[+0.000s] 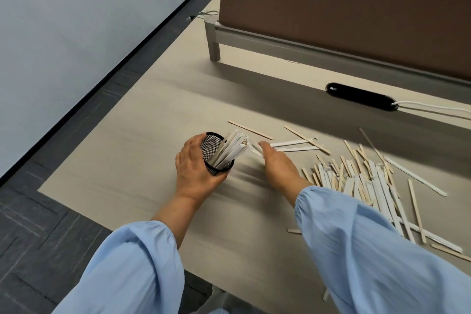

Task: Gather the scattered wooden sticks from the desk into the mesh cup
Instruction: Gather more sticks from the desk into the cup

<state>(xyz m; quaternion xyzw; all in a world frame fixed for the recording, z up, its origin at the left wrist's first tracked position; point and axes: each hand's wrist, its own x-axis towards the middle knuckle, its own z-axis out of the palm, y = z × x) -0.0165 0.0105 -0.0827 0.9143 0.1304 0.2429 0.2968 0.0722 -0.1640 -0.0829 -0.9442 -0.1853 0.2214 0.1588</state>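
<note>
The left hand (195, 166) is wrapped around a black mesh cup (216, 154), tipping it toward the right hand (276, 164). The cup holds a bundle of pale sticks (230, 149) fanning out of its mouth. The right hand lies palm down just beside the cup's mouth, fingertips (262, 146) touching the ends of sticks there; whether it pinches any cannot be told. Both arms wear light blue sleeves (362, 250) gathered at the wrist.

To the right of the right hand lies a loose heap of wooden sticks (362, 181), some bare wood and some in white paper wrappers, too tangled to count. Beyond the right hand's fingers lie a few single sticks, among them one bare stick (251, 130) lying apart, just past the cup.

All of it rests on a pale wood-grain worktop (158, 120). Farther past the hands, one black oval cable port (362, 96) sits in the worktop with a white cable (433, 107) leading out of it, and behind it stands a brown partition panel (344, 7) on a grey frame. Left of the left hand, the worktop ends above dark grey carpet tiles (38, 224) meeting a pale wall (76, 20).
</note>
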